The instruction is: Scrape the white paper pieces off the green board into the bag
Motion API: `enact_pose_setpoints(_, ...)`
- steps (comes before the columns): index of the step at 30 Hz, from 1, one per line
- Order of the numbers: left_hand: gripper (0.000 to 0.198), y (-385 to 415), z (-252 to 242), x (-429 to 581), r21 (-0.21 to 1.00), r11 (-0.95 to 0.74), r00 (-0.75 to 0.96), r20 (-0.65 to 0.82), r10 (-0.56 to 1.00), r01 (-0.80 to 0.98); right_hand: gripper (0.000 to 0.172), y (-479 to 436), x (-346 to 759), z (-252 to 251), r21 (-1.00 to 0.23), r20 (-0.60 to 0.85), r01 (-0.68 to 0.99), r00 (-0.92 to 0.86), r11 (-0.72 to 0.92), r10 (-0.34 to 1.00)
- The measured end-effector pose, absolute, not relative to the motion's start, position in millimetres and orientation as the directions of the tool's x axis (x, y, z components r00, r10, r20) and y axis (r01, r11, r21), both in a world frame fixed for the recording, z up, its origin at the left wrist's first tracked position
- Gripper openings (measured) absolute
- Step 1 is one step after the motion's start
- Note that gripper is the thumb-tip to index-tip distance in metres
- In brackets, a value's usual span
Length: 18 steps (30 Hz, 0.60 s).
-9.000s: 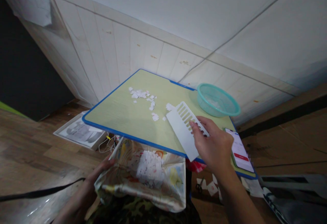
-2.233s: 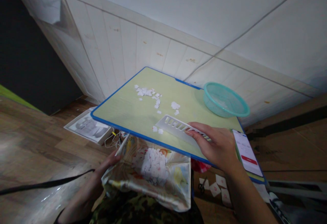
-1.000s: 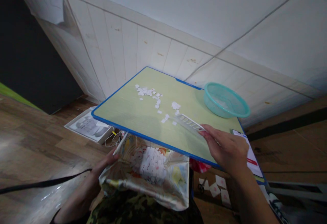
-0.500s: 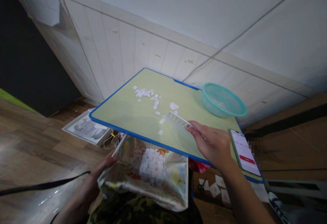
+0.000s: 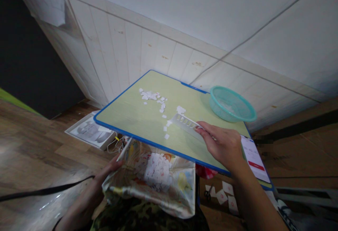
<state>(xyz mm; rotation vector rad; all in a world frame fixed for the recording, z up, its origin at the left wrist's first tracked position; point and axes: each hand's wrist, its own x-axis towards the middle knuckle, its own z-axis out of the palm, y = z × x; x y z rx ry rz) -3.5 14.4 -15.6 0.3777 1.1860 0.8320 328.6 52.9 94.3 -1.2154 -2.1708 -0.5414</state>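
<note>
- White wall, smooth above; vertical panelling below.
- Wood-patterned floor, left, with glossy reflections.
- Dark grey panel, upright, far left.

We saw everything in dim, gray light. The floor had a shiny glare, and a soft shadow lay on the table beside the green bowl. Paper bits looked a little blurry, and our view stretched near its edges.
</note>
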Motion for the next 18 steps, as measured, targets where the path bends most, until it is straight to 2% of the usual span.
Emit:
enact_pose_setpoints(7, 0.050, 8.6, -5.9, -3.3, 0.643, 0.669, 0.176, -0.659, 0.731, -0.373, 0.015, 55.8, 327.3, 99.4, 0.103, 0.628, 0.860, -0.446, 0.500, 0.638)
enact_pose_setpoints(13, 0.050, 11.9, -13.5, -4.7, 0.647, 0.663, 0.123, -0.674, 0.728, -0.377, 0.017, 54.7, 324.0, 99.6, 0.190, 0.670, 0.875, -0.447, 0.445, 0.592)
enact_pose_setpoints(18, 0.062, 15.5, -17.4, -3.4, 0.633, 0.666, 0.114, -0.686, 0.719, -0.396, 0.014, 47.4, 318.8, 102.5, 0.134, 0.663, 0.863, -0.443, 0.486, 0.604)
